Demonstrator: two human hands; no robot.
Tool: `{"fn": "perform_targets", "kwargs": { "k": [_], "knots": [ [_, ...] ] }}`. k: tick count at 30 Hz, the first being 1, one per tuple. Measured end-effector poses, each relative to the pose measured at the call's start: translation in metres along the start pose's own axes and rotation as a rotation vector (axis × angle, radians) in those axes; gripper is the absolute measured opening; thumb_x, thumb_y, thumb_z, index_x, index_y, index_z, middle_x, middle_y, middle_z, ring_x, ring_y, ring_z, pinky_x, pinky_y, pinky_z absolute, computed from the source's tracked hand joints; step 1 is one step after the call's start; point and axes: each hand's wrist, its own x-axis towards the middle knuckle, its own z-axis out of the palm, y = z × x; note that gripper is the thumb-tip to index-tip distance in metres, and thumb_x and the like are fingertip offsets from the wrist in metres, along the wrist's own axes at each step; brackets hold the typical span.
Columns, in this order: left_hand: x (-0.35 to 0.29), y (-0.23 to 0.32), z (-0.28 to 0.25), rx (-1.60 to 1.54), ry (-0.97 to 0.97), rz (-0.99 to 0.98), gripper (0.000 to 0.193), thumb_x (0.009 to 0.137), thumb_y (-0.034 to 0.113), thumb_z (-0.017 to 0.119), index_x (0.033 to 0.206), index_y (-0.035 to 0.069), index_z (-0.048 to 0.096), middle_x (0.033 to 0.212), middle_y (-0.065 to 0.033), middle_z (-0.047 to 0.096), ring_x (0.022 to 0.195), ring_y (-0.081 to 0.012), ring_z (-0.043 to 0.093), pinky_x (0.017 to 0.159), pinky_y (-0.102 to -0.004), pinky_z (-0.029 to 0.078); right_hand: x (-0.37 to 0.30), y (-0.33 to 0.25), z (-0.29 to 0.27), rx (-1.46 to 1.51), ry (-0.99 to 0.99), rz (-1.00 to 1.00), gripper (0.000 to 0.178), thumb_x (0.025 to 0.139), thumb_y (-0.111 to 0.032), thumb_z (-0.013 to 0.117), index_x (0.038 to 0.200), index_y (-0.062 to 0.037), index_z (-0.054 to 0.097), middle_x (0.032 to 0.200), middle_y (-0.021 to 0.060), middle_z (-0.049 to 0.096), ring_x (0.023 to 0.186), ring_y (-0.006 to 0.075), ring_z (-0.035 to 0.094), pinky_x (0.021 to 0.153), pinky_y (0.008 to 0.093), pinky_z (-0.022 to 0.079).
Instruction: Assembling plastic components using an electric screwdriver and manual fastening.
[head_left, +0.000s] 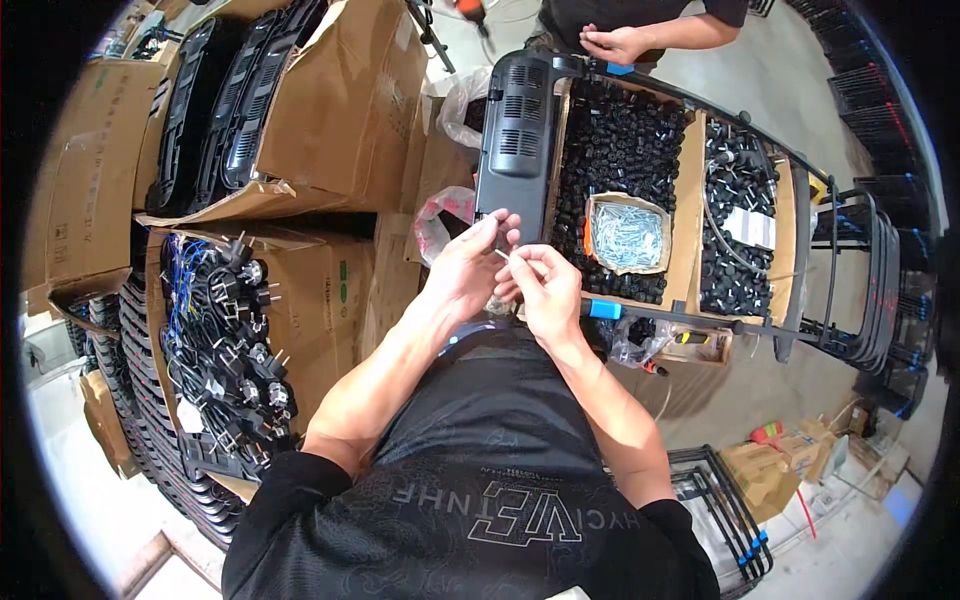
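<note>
Cardboard boxes crowded the left half of the frame: one at the upper left was packed with black plastic panels (215, 100), another at the middle left with coiled power cords and plugs (225, 330). A wheeled cart serving as the worktop (690, 235) stood at the upper centre and right, its compartments filled with small black parts (625, 140), and a small carton of silvery screws (627, 235) was set among them.

A black vented housing (518, 130) was laid along the left edge of the cart, its long axis running from the top of the frame down toward the hands. Just below its lower end both hands were brought together. The left hand (468, 268) was curled, its fingertips raised against the bottom edge of the housing. The right hand (545, 288) was pinched closed on a small pale piece (507, 257), too small to be identified, held just right of the left fingertips and pointing toward them. The housing thus lay directly above both hands in the frame, nearer the left one.

At the top centre, another person's hands (615, 42) were seen at the far end of the cart.
</note>
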Motion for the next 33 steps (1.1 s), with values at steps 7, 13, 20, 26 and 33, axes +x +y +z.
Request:
{"fn": "perform_targets", "kwargs": {
  "k": [7,13,20,26,33],
  "knots": [
    [-0.004,-0.003,-0.006,0.057,0.032,0.045,0.028,0.095,0.023,0.057,0.117,0.006,0.056,0.111,-0.0067,0.061,0.083,-0.0175,0.054,0.077,-0.0331,0.047,0.003,0.003,-0.004,-0.034,0.026,-0.085,0.011,0.095,-0.008,0.055,0.099,0.0025,0.056,0.082,0.0121,0.067,0.063,0.0142,0.064,0.058,0.0247,0.053],
    [-0.006,-0.004,-0.01,0.01,-0.02,0.072,0.022,0.094,0.019,0.059,0.11,0.003,0.06,0.107,-0.0079,0.063,0.088,-0.0171,0.058,0.077,-0.0318,0.049,0.0,0.0,0.0,-0.076,0.03,-0.092,0.011,0.095,-0.008,0.055,0.098,0.003,0.055,0.081,0.0116,0.067,0.064,0.0141,0.064,0.058,0.0245,0.053],
    [-0.005,-0.005,-0.017,0.172,0.106,0.191,0.021,0.093,0.017,0.062,0.109,0.003,0.061,0.104,-0.008,0.064,0.083,-0.0163,0.057,0.076,-0.0303,0.049,-0.003,0.004,0.001,-0.1,0.013,-0.089,0.011,0.095,-0.007,0.055,0.099,0.0027,0.054,0.081,0.0118,0.066,0.065,0.0148,0.064,0.059,0.0252,0.053],
    [-0.009,-0.004,-0.029,0.332,0.075,0.106,0.018,0.089,0.01,0.066,0.104,0.001,0.063,0.09,-0.0068,0.064,0.075,-0.0152,0.059,0.069,-0.0296,0.05,-0.003,0.012,0.007,-0.054,0.002,-0.057,0.01,0.095,-0.007,0.056,0.097,0.0018,0.051,0.079,0.0107,0.067,0.067,0.0131,0.065,0.059,0.0242,0.053],
    [-0.017,0.004,-0.051,0.245,0.03,-0.004,0.02,0.088,0.009,0.067,0.106,0.0,0.064,0.09,-0.0053,0.065,0.077,-0.0153,0.061,0.069,-0.0285,0.051,-0.002,0.021,0.005,0.033,-0.117,0.108,0.015,0.093,-0.009,0.061,0.097,0.0008,0.05,0.079,0.0106,0.067,0.066,0.0145,0.065,0.057,0.0239,0.052]
  ]
}}
